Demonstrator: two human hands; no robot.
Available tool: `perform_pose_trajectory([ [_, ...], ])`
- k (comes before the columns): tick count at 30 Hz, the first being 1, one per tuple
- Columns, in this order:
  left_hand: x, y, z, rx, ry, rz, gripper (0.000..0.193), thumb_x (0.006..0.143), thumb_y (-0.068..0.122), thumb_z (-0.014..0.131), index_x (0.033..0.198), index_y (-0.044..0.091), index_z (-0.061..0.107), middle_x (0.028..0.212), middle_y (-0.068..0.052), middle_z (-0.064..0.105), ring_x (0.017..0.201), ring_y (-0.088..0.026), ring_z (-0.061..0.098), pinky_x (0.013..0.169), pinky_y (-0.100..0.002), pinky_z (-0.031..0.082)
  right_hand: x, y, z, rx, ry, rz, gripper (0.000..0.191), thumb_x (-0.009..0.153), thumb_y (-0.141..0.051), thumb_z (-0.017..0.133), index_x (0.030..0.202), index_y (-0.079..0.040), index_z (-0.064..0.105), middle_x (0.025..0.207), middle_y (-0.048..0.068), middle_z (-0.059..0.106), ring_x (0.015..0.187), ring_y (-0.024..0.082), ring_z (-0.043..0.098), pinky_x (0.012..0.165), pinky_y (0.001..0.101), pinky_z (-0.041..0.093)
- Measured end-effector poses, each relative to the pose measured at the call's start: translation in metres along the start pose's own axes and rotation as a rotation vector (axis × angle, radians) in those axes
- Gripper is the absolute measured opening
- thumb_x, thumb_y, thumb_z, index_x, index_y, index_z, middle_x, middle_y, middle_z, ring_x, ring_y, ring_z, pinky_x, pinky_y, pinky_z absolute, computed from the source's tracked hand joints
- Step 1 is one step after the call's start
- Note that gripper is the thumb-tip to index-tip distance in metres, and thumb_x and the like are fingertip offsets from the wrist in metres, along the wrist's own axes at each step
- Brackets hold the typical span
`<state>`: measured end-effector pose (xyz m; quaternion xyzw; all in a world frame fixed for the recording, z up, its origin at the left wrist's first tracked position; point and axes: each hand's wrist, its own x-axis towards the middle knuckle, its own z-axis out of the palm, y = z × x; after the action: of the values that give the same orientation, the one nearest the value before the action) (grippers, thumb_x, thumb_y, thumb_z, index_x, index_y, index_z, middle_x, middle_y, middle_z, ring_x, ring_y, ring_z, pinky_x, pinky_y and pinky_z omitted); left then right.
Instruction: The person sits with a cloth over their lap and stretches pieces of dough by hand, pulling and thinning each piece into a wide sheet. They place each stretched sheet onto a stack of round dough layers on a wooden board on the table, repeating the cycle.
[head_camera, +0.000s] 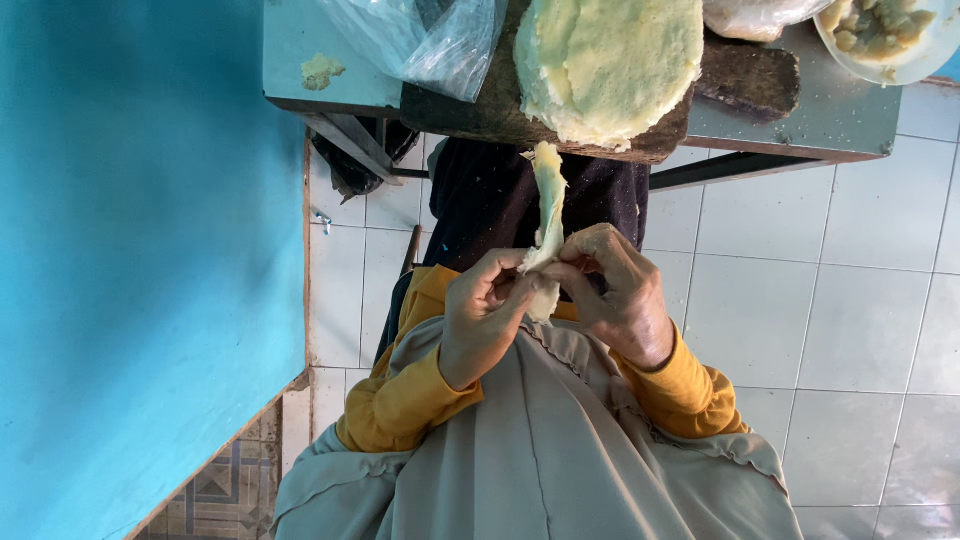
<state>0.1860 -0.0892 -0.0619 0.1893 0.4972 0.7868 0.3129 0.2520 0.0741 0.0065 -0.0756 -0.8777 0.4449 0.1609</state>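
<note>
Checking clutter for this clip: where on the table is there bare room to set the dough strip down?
Bare table shows left of the plastic bag, around a small dough scrap, and between the wooden board and plate. The board's middle is filled by the dough slab.

A crumpled clear plastic bag (425, 40) lies on the counter (300, 50) at the upper left of the frame. A second clear bag (755, 15) sits at the top right edge.
</note>
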Motion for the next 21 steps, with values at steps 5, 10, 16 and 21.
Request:
perform_pose_trajectory([
  [5, 0.004, 0.000, 0.000, -0.057, 0.029, -0.023, 0.018, 0.107, 0.002, 0.061, 0.124, -0.004, 0.057, 0.114, -0.010, 0.068, 0.101, -0.010, 0.067, 0.089, -0.024, 0.058, -0.006, 0.012, 0.004, 0.075, 0.020, 0.079, 0.012, 0.099, 0.002, 0.070, 0.101, -0.002, 0.059, 0.097, 0.006, 0.069, 0.083, 0.012, 0.071, 0.072, 0.0252, 0.062],
  [10, 0.007, 0.013, 0.004, 0.134, 0.041, 0.030, 0.036, 0.096, 0.006, 0.068, 0.126, -0.001, 0.051, 0.117, -0.008, 0.063, 0.101, -0.009, 0.065, 0.087, -0.024, 0.057, -0.012, 0.024, 0.012, 0.047, 0.025, 0.027, 0.014, 0.097, 0.006, 0.067, 0.100, -0.001, 0.055, 0.101, 0.007, 0.068, 0.085, 0.010, 0.071, 0.072, 0.0233, 0.064],
  [16, 0.014, 0.008, 0.001, 0.143, 0.106, -0.009, 0.026, 0.102, 0.014, 0.064, 0.123, 0.000, 0.057, 0.106, -0.005, 0.068, 0.091, -0.007, 0.068, 0.080, -0.023, 0.059, -0.009, 0.044, 0.020, 0.443, 0.002, 0.003, 0.020, 0.098, 0.012, 0.056, 0.109, -0.004, 0.051, 0.101, 0.004, 0.062, 0.086, 0.009, 0.069, 0.073, 0.0237, 0.066],
  [21, 0.009, -0.008, -0.002, 0.171, 0.161, 0.037, 0.019, 0.103, 0.008, 0.064, 0.119, -0.001, 0.058, 0.105, -0.005, 0.065, 0.089, -0.007, 0.059, 0.079, -0.023, 0.052, -0.015, 0.053, 0.021, 0.364, 0.019, -0.009, 0.025, 0.096, 0.023, 0.050, 0.103, 0.000, 0.058, 0.099, 0.005, 0.058, 0.087, 0.014, 0.058, 0.079, 0.0263, 0.052],
])
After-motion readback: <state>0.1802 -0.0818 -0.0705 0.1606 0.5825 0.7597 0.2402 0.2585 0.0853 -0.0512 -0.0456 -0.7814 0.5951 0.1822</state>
